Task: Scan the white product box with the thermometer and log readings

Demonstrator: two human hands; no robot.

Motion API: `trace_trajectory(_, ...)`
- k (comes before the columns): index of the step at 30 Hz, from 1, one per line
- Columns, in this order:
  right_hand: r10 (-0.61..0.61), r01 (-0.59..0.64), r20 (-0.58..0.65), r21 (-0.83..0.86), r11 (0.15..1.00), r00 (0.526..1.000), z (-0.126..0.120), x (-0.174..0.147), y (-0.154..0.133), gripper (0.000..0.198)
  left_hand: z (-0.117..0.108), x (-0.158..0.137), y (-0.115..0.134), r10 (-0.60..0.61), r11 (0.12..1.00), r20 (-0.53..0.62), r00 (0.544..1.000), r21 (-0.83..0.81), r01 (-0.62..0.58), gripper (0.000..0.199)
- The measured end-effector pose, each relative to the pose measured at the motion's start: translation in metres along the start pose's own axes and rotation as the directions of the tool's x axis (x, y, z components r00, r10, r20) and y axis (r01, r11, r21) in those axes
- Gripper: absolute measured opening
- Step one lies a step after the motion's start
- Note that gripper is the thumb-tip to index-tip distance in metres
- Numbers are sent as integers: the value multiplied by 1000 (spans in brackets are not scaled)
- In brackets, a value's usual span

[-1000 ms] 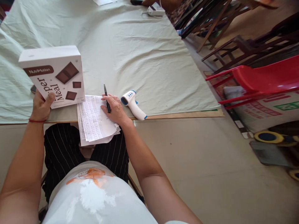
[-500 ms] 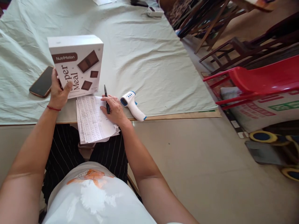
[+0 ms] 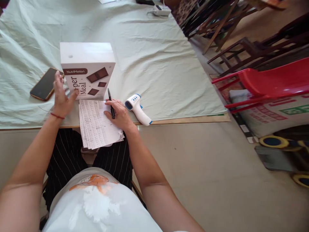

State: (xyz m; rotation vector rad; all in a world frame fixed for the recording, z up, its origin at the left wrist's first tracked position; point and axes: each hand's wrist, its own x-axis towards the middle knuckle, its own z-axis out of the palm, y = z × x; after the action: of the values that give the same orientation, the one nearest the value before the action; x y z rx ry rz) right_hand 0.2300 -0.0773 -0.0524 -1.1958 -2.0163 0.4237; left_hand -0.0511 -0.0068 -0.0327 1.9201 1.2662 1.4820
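Observation:
A white and brown NutriMotion meal box [image 3: 88, 54] stands upright on the cloth-covered table, behind the papers. My left hand [image 3: 63, 96] is at its left side with fingers spread, the thumb at the lower corner of its front; whether the thumb still touches is unclear. A black pen [image 3: 111, 103] points up from my right hand [image 3: 118, 112], whose fingers are closed round it. That hand rests on the right edge of a stack of handwritten sheets [image 3: 96, 125], which overhangs the table's front edge. Just right of it lies a white and blue infrared thermometer [image 3: 138, 109].
A smartphone [image 3: 44, 84] lies left of the box, close behind my left hand. At the table's far end is a small white device [image 3: 162, 10]. Off the table to the right are a red plastic chair [image 3: 270, 80] and a printed sack [image 3: 272, 112].
The box has come down and to the right and now stands on the table. My left hand has loosened from it, its fingers spreading. My right hand stays with the pen on the papers.

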Motion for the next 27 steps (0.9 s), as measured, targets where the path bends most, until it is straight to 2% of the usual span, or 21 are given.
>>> trace_trajectory(2,-15,15,-1,10,1000,1000,1,-1,1,28,-2,-21,20,49,986,-105,993,163,-32,78)
trace_trajectory(4,-18,18,-11,19,1000,1000,1,-1,1,28,0,-42,42,159,954,-95,983,272,-128,62)
trace_trajectory(6,-8,8,-18,27,1000,1000,2,-2,-1,28,5,-59,58,211,926,72,975,305,-223,43)
trace_trajectory(9,15,-15,-12,47,999,1000,4,-2,-3,30,10,-70,67,180,920,302,936,285,-269,29)
trace_trajectory(13,41,-39,-24,60,997,999,10,-2,-6,33,6,-68,61,122,901,452,883,322,-290,31)
trace_trajectory(16,40,-36,-69,56,998,997,11,-3,-8,31,4,-66,59,104,890,501,859,339,-305,31)
trace_trajectory(18,33,-25,-146,55,998,989,9,-6,-11,30,4,-66,61,101,885,524,846,341,-316,31)
trace_trajectory(23,46,13,-403,141,990,914,-4,-15,-26,39,8,-68,69,97,863,563,821,363,-351,33)
trace_trajectory(25,111,-1,-459,235,972,882,-8,-17,-32,38,10,-69,72,97,852,559,823,380,-359,31)
trace_trajectory(27,231,-67,-477,335,940,848,-12,-17,-37,29,12,-71,74,91,842,554,827,400,-361,34)
